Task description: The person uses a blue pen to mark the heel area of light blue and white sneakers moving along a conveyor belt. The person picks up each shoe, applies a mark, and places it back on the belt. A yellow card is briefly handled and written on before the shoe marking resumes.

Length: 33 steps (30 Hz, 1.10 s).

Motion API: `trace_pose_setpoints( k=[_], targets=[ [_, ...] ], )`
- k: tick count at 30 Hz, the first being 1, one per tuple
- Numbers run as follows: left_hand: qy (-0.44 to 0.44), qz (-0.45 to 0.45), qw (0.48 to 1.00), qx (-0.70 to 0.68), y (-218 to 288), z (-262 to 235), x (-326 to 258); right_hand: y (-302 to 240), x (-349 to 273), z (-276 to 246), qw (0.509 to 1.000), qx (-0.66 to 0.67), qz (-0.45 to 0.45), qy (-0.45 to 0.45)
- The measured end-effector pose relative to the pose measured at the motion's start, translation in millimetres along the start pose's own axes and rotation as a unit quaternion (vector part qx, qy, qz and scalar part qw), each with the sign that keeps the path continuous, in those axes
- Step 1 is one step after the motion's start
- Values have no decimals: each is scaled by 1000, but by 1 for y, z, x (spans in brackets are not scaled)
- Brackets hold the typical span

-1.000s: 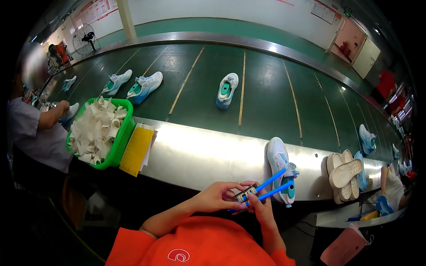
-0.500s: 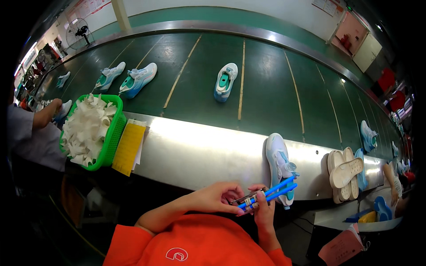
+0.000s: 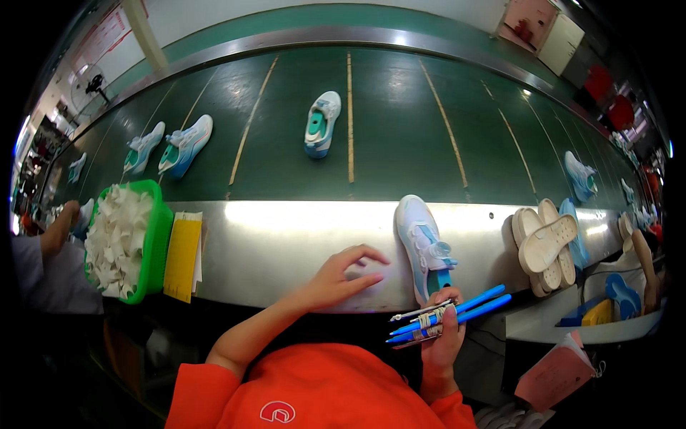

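My right hand (image 3: 446, 334) is closed around a bundle of blue pens (image 3: 471, 303), bound together with a pale band, along with thin metal tools whose kind I cannot make out. My left hand (image 3: 349, 277) holds nothing; its fingers are apart over the steel ledge, to the left of a white and light blue sneaker (image 3: 416, 223). This sneaker lies on the ledge with its toe pointing away from me and its heel towards my right hand. The heel end is partly hidden behind that hand.
Beyond the steel ledge (image 3: 286, 222) runs a green conveyor belt (image 3: 400, 136) carrying several sneakers. At left stand a green basket (image 3: 156, 250) of white paper scraps and a yellow card (image 3: 182, 256). Beige soles (image 3: 547, 244) lie at right, above a hanging pink booklet (image 3: 554, 375). Co-workers' arms show at both sides.
My left hand has come off the pen bundle and moved up and left, fingers spreading. My right hand keeps the bundle, now slightly farther right. The surroundings have shifted left in view.
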<state>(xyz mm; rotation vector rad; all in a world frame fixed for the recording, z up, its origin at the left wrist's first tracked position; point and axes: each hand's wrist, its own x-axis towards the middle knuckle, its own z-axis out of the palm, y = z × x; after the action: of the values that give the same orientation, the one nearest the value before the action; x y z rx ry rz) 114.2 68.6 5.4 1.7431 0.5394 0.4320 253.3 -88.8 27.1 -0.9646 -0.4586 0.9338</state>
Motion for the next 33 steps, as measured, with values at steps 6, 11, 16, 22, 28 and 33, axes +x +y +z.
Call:
trace_pose_setpoints(
  k=[6, 11, 16, 22, 28, 33],
  targets=[
    [44, 295, 945, 132, 4, 57, 84, -16, -5, -14, 998, 22, -40, 41],
    [-37, 338, 927, 162, -8, 73, 98, -28, -5, -18, 992, 101, -10, 77],
    [0, 309, 938, 158, -19, 64, 86, -34, 5, -2, 984, 127, -19, 126],
    [-10, 290, 947, 135, -19, 14, 40, -23, 5, -3, 992, 110, -41, 48],
    [-35, 235, 962, 130, -17, -25, -2, -4, 10, -2, 995, 46, -58, 64],
    [-2, 182, 983, 37, -15, -52, -2, 2, 12, 8, 993, 32, -52, 106]
  ],
)
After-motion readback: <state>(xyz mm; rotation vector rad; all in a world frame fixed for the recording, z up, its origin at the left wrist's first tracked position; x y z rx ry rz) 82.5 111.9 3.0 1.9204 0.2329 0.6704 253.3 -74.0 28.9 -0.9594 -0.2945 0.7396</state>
